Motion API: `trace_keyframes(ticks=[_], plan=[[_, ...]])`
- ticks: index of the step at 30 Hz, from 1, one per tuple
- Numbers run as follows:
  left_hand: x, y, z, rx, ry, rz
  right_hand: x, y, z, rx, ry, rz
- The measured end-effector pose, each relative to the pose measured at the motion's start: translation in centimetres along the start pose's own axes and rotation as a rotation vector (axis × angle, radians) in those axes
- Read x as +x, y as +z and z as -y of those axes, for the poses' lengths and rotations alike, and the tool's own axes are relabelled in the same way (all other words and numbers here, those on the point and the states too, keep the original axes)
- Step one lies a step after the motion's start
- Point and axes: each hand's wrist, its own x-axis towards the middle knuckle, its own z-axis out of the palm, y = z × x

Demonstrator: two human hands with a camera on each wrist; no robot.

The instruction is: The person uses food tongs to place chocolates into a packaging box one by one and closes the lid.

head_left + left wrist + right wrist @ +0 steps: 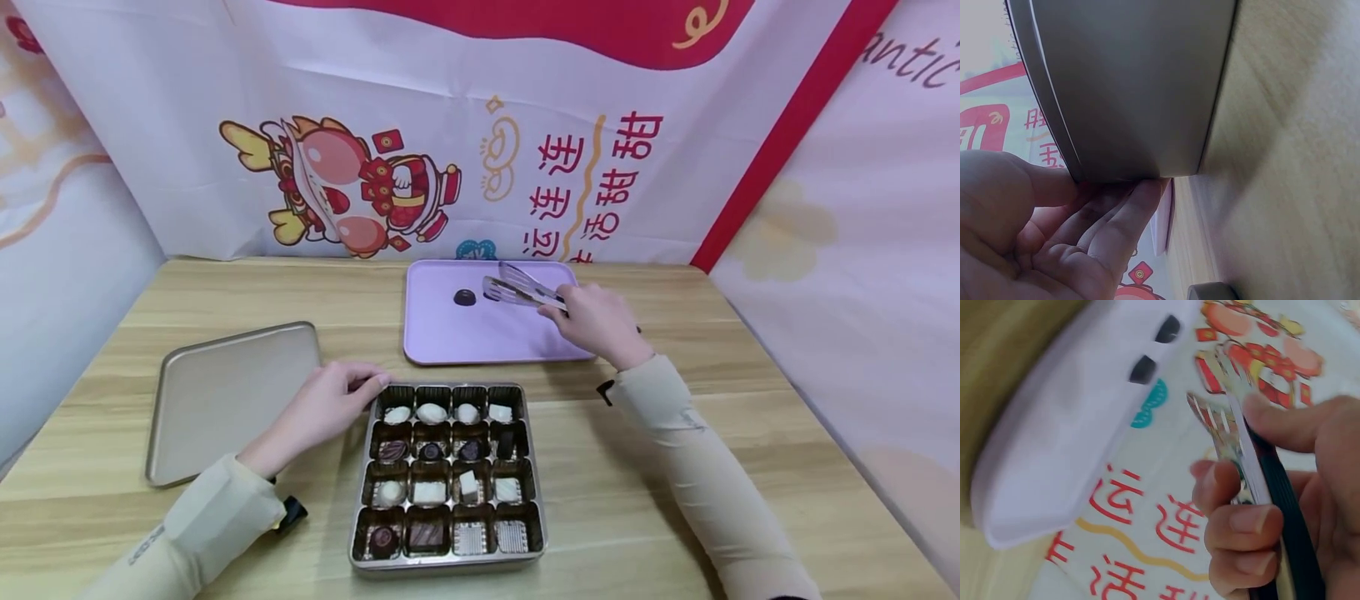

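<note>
My right hand (pixel 600 321) grips metal tongs (pixel 525 292) over a lilac tray (pixel 502 340). The tong heads stand apart with nothing between them. Two dark chocolates (pixel 1168 329) lie on the tray; in the head view one dark chocolate (pixel 465 297) shows plainly and the tongs partly cover the other. Nearer to me sits a square metal tin (pixel 450 565) with a brown divided insert of white and dark chocolates. At its far left corner my left hand (pixel 322 408) holds the tin, thumb by the rim and fingers (pixel 1116 234) against the far side.
A flat tan metal lid or tray (pixel 232 400) lies on the wooden table (pixel 637 533), left of the tin. Behind the table hangs a printed cloth (pixel 450 92) with a red cartoon figure and lettering. The lilac tray's far edge is close to that cloth.
</note>
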Motion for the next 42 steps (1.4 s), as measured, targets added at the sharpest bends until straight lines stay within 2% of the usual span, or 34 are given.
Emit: trace_keyframes(ticks=[6, 13, 18, 25, 36, 42], plan=[[0.0, 0.1, 0.1, -0.003, 0.002, 0.005, 1.7, 2.1, 0.1, 0.039, 0.094, 0.061], [0.0, 0.2, 0.3, -0.002, -0.004, -0.003, 3.1, 3.4, 0.5, 0.035, 0.119, 0.093], [0.0, 0.0, 0.3, -0.002, 0.0, -0.005, 3.6, 3.8, 0.9, 0.025, 0.114, 0.079], [-0.1, -0.1, 0.1, 0.007, -0.01, -0.003, 3.5, 3.8, 1.3, 0.02, 0.111, 0.046], [0.1, 0.3, 0.4, 0.007, -0.02, 0.007, 3.0, 2.4, 0.8, 0.051, 0.14, 0.123], [0.0, 0.3, 0.4, 0.009, -0.023, 0.013, 2.8, 1.6, 0.7, 0.061, 0.141, 0.11]])
